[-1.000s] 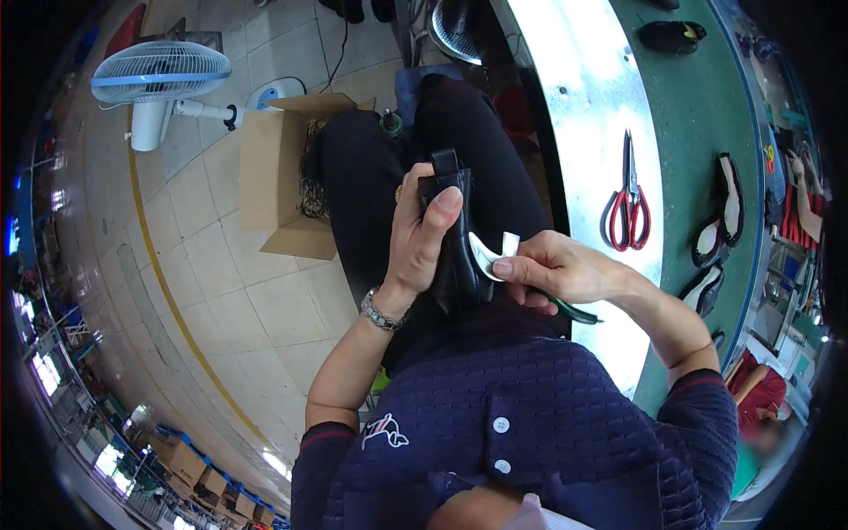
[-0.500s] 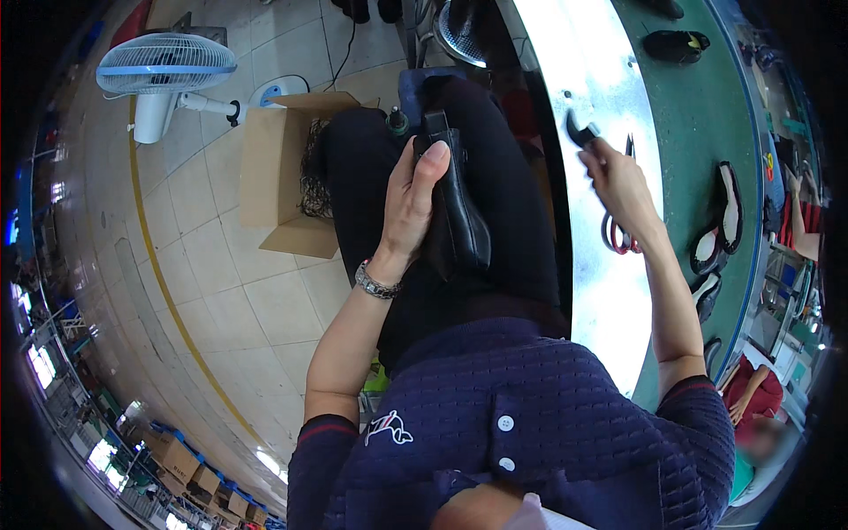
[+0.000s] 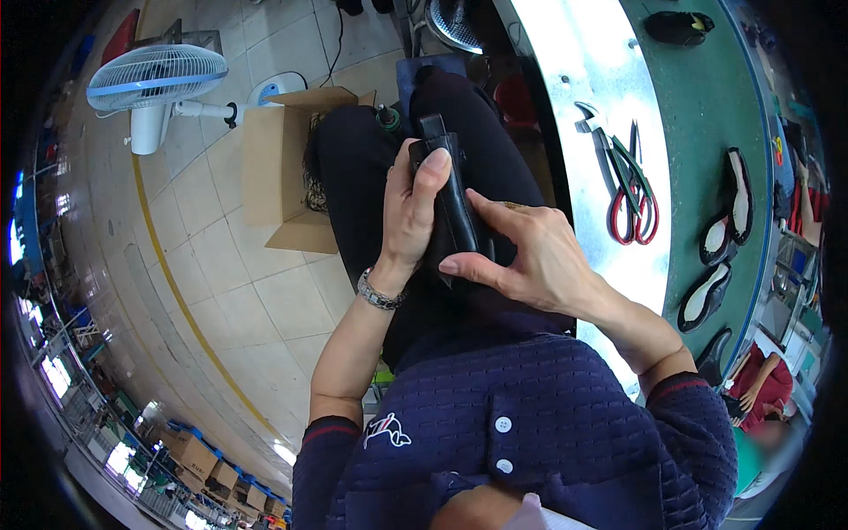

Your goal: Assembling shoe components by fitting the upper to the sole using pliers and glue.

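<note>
Find the black shoe (image 3: 458,212) left of the silver metal strip (image 3: 618,66), over the thighs. Held near its tabbed end by the left hand (image 3: 409,212), with fingers clamped around the black upper and thumb laid on top; fingertips out of sight underneath. Met at the lower end, on the side toward the strip, by the right hand (image 3: 543,256), thumb and forefinger spread apart across the dark surface; impossible to tell whether squeezing or only resting, with the other fingers hidden.

Looks smooth, slightly glossy and leather-like, so probably slides a little under dry fingertips. Seems firm and full in shape, likely stiff enough to take a tight hold without caving in. Probably light to moderate in weight, manageable in one palm. Scuffs more readily than breaks, most likely. Best gripped around the tabbed end, with the second palm cupping the lower end; better not hung by the tab alone.

Lying on the strip itself: green-handled pincers (image 3: 630,160), crossed over red-handled scissors (image 3: 615,221).
</note>
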